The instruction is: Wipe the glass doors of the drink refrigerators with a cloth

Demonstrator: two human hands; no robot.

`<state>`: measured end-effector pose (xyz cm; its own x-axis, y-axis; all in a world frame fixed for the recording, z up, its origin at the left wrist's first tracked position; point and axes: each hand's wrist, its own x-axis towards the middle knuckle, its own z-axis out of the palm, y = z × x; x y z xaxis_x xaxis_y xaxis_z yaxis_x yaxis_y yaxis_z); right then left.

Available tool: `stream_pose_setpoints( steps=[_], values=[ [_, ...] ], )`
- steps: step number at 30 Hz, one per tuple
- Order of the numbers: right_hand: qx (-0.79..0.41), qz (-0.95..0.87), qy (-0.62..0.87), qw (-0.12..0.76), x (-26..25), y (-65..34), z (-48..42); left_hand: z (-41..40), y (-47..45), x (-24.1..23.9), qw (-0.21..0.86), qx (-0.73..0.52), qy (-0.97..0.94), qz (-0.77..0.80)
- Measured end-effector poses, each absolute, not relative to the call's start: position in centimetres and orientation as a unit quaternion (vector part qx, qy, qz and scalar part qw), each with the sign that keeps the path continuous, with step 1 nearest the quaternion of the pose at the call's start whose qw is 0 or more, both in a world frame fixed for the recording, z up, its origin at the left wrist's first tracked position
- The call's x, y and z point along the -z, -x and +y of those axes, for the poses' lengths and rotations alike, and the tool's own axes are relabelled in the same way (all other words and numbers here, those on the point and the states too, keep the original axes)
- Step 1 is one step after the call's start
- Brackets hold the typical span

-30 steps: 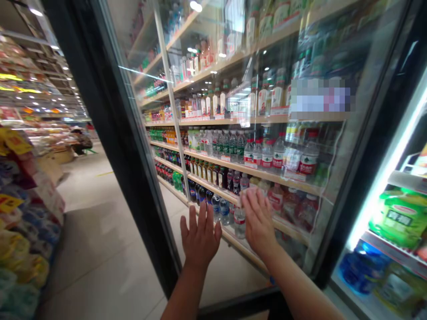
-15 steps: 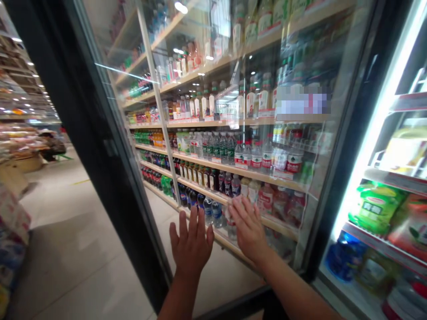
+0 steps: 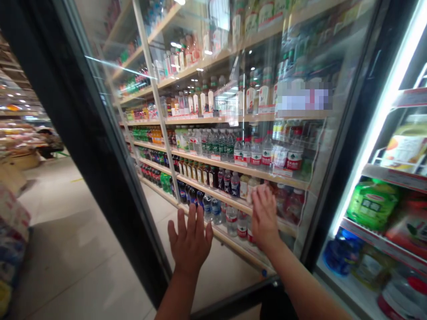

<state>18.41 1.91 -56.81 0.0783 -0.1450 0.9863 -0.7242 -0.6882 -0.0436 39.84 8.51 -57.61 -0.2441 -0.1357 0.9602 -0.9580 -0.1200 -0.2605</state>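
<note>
A glass door (image 3: pixel 213 284) in a black frame stands before me, with shelved drink bottles showing through it. My left hand (image 3: pixel 189 240) is raised low at the glass, palm forward, fingers spread and holding nothing. To its right, my right hand (image 3: pixel 265 218) presses against the pane with its fingers close together. Under those fingers a bit of pale, crumpled cloth (image 3: pixel 252 194) peeps out at the left side; most of it is hidden by the hand.
On the right, a lit cooler holds a green jug (image 3: pixel 372 202) and other large bottles on its shelves (image 3: pixel 393 175). The black door frame (image 3: pixel 120 178) slants down on the left. Beyond it are pale floor (image 3: pixel 86 240), displays and a seated person (image 3: pixel 48 140).
My right hand has slid right and slightly up across the glass with the cloth. My left hand has stayed nearly in place. The view has shifted slightly.
</note>
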Motion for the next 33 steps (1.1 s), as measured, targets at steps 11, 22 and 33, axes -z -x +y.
stream_pose_setpoints(
  steps=[11, 22, 33],
  values=[
    [-0.579, -0.291, -0.722, 0.241, 57.5, -19.6, 2.4, 8.5, -39.8, 57.4, 0.375, -0.549, -0.490, -0.563],
    [-0.576, -0.285, -0.732, 0.224, 55.8, -20.6, 3.2, 8.5, -40.1, 57.5, 0.374, -0.555, -0.490, -0.559],
    [-0.634, -0.342, -0.660, 0.210, 56.4, -17.3, 0.9, 8.3, -40.3, 57.6, 0.377, -0.548, -0.489, -0.564]
  ],
)
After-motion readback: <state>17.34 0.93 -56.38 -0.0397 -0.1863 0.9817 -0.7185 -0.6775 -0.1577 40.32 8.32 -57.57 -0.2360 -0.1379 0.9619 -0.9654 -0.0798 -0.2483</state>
